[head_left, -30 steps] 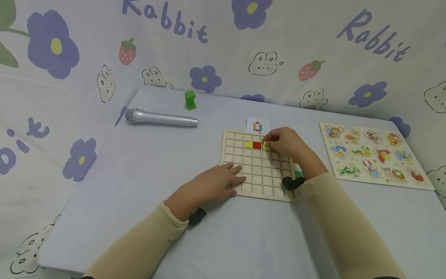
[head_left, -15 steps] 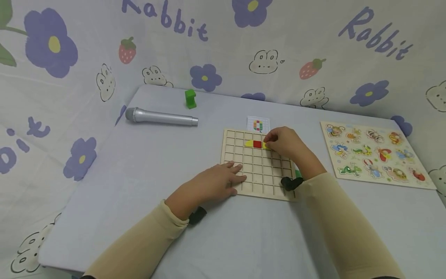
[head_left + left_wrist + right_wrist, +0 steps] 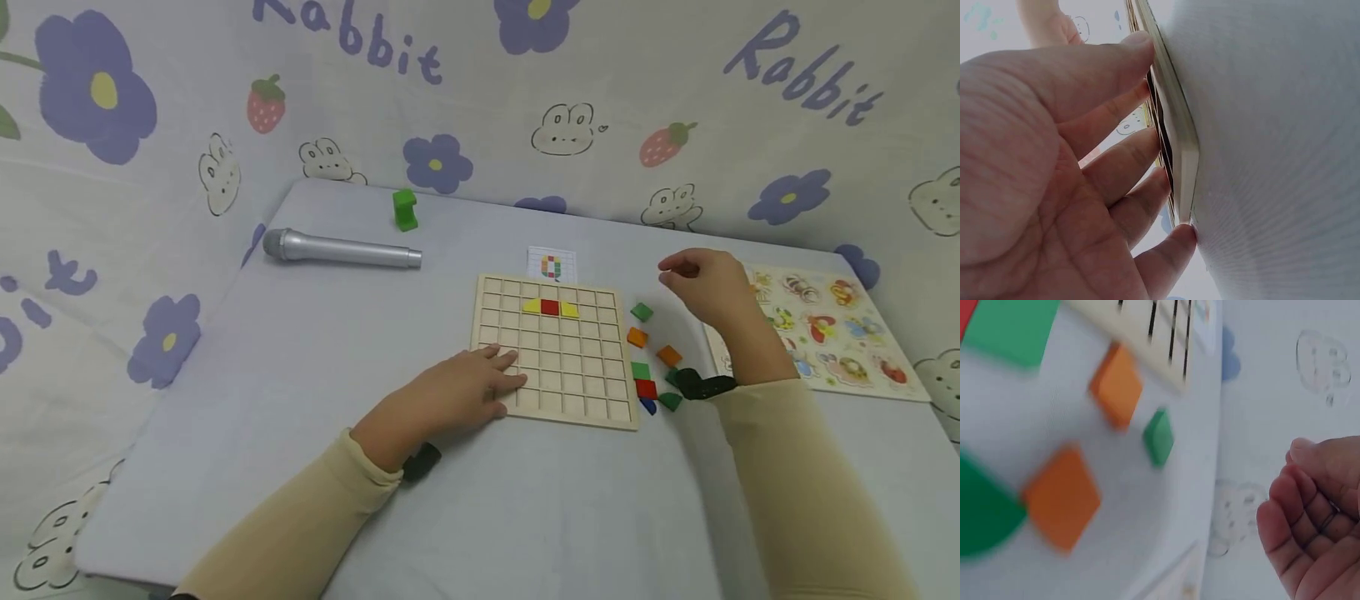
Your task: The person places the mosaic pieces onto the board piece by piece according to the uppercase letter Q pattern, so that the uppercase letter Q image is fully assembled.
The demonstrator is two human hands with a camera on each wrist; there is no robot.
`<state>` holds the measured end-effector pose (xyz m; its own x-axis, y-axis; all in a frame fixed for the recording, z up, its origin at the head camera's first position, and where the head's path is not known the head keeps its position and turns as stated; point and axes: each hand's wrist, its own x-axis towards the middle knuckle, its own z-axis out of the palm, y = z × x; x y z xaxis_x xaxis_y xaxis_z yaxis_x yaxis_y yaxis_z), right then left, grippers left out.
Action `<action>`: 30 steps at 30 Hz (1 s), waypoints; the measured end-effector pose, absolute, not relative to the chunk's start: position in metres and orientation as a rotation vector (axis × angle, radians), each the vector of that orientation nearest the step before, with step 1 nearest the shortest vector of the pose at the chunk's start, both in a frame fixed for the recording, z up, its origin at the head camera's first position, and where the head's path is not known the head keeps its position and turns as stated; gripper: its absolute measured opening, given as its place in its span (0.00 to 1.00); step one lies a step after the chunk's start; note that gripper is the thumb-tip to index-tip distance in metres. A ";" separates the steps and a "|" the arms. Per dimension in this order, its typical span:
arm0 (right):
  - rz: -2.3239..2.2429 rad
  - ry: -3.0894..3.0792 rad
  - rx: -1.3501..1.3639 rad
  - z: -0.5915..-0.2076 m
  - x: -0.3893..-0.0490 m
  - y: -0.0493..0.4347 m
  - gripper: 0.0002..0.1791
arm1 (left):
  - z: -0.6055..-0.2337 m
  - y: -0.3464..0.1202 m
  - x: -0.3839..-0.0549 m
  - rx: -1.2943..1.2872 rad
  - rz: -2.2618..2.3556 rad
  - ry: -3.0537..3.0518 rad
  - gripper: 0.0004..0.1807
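Your right hand (image 3: 708, 287) is now off the board (image 3: 566, 362); half a second earlier it is at the right yellow tile (image 3: 570, 310). Its fingers are loosely curled, thumb near them, and its wrist overlaps the insect board (image 3: 862, 333). The yellow tile lies uncovered in the grid, beside the red tile (image 3: 550, 307). Your left hand (image 3: 453, 392) remains on the board's left edge, fingers apart. Loose tiles (image 3: 647, 389) now show right of the board

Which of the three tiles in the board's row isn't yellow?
The red square tile, in the middle: it alone is red, flanked by the left yellow tile and the right yellow tile.
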<state>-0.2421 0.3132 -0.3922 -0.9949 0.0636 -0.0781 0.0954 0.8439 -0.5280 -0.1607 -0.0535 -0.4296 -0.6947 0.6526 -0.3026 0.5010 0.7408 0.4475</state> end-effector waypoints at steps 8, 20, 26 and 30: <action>-0.726 2.791 0.223 -0.418 -0.247 0.326 0.28 | -0.428 -0.055 -0.160 0.879 0.464 2.490 0.32; -0.739 2.729 0.242 -0.428 -0.248 0.312 0.20 | -0.428 -0.054 -0.160 0.866 0.465 2.494 0.32; -0.760 2.773 0.194 -0.428 -0.247 0.311 0.16 | -0.428 -0.054 -0.160 0.881 0.473 2.494 0.32; -0.813 2.866 0.147 -0.421 -0.243 0.304 0.13 | -0.427 -0.054 -0.160 0.891 0.475 2.490 0.32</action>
